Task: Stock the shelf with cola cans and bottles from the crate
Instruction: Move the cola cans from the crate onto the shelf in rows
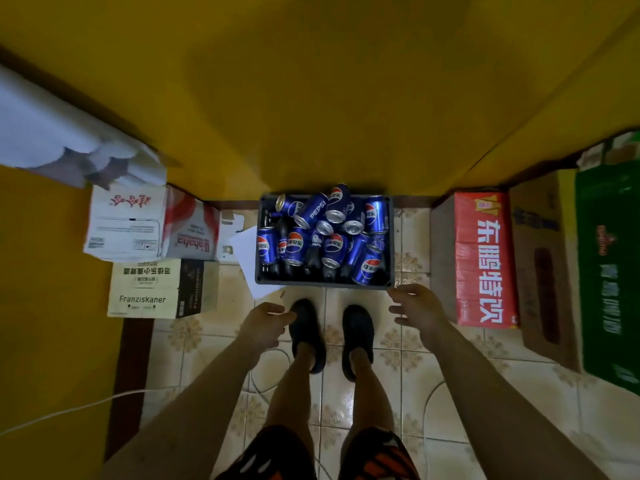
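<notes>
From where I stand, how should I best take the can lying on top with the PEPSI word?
Grip the PEPSI can round its middle from above. It lies on its side atop the pile in the crate, curved wall exposed, ends crowded by other cans.

"PEPSI" on can; "Franziskaner" on cream box.

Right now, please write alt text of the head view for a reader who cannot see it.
A dark crate full of blue cola cans sits on the tiled floor before a person's feet. The left grip and right grip, bare hands, hover empty near its front edge; boxes stand at both sides.
</notes>
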{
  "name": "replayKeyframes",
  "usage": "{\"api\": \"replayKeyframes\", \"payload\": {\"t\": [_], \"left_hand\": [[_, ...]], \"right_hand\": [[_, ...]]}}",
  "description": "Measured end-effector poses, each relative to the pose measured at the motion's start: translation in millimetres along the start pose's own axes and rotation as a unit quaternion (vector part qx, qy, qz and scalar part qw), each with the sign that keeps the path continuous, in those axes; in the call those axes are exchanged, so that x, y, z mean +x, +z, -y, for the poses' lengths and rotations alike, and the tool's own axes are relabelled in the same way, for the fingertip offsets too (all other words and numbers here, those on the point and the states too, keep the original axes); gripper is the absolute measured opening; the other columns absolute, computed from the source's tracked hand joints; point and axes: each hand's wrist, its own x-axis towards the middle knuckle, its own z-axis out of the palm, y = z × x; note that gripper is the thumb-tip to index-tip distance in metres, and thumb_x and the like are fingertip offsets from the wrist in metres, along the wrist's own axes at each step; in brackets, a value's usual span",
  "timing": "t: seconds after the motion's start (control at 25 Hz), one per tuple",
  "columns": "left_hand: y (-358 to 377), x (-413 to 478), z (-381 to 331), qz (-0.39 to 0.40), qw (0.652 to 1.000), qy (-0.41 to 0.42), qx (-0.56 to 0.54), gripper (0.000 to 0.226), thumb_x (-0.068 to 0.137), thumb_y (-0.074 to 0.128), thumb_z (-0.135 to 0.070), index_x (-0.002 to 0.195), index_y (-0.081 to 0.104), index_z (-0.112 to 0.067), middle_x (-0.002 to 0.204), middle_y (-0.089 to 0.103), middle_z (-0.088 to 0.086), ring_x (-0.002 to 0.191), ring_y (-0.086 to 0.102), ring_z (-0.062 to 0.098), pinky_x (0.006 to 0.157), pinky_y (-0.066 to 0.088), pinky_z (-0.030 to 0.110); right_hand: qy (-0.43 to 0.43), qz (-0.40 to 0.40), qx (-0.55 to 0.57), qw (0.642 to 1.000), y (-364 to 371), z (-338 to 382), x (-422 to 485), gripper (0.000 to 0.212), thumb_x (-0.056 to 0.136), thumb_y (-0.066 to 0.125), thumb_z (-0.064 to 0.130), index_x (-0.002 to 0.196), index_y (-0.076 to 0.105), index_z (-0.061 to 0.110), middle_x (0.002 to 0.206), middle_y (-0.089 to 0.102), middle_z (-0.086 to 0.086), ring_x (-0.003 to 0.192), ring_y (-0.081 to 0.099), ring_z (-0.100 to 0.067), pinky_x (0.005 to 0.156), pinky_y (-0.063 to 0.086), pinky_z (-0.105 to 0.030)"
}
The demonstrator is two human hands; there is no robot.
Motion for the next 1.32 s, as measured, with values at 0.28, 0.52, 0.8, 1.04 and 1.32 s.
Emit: {"api": "replayKeyframes", "payload": {"t": [0.28, 0.52, 0.8, 1.04, 1.32], "left_hand": [[22, 146, -25, -0.029, 0.991, 0.036, 0.129, 0.025, 0.086, 0.069, -0.016, 0.108, 0.061, -0.007, 0.082, 0.058, 0.004, 0.077, 0.055, 0.021, 0.073, 0.047, 0.034], [39, 276, -32, -0.078, 0.984, 0.079, 0.142, 0.069, 0.066, 0.072, -0.045, 0.122, 0.049, -0.012, 0.115, 0.060, 0.006, 0.108, 0.058, 0.030, 0.095, 0.050, 0.045], [62, 360, -17, -0.065, 0.985, 0.091, 0.130, 0.088, 0.074, 0.081, -0.035, 0.143, 0.031, -0.011, 0.141, 0.042, 0.014, 0.126, 0.048, 0.033, 0.104, 0.045, 0.046], [72, 372, -14, -0.091, 0.977, 0.114, 0.154, 0.078, 0.080, 0.078, -0.027, 0.141, 0.032, -0.008, 0.141, 0.039, 0.016, 0.126, 0.047, 0.034, 0.103, 0.045, 0.043], [55, 322, -10, 0.065, 0.976, -0.104, -0.183, 0.052, 0.078, 0.077, -0.029, 0.122, 0.055, -0.012, 0.117, 0.061, 0.012, 0.103, 0.060, 0.027, 0.077, 0.054, 0.035]], "right_hand": [[0.035, -0.027, -0.043, 0.998, 36, -26, 116, 0.022, 0.085, 0.074, 0.032, 0.088, 0.058, 0.018, 0.087, 0.065, -0.005, 0.083, 0.065, -0.024, 0.088, 0.054, -0.045], [0.004, -0.081, -0.137, 0.987, 70, -64, 214, 0.024, 0.083, 0.075, 0.033, 0.096, 0.059, 0.019, 0.095, 0.062, -0.003, 0.092, 0.058, -0.024, 0.079, 0.044, -0.034], [0.048, -0.102, -0.133, 0.985, 108, -87, 291, 0.090, 0.070, 0.085, 0.039, 0.141, 0.038, 0.007, 0.128, 0.059, -0.008, 0.116, 0.058, -0.029, 0.088, 0.046, -0.032], [0.053, -0.155, -0.166, 0.972, 115, -85, 307, 0.084, 0.079, 0.077, 0.042, 0.141, 0.033, 0.005, 0.130, 0.056, -0.013, 0.118, 0.055, -0.032, 0.081, 0.039, -0.030], [0.092, -0.047, 0.040, 0.994, 105, -79, 254, 0.046, 0.080, 0.076, 0.034, 0.120, 0.058, 0.019, 0.111, 0.065, -0.006, 0.101, 0.062, -0.025, 0.081, 0.052, -0.037]]}}
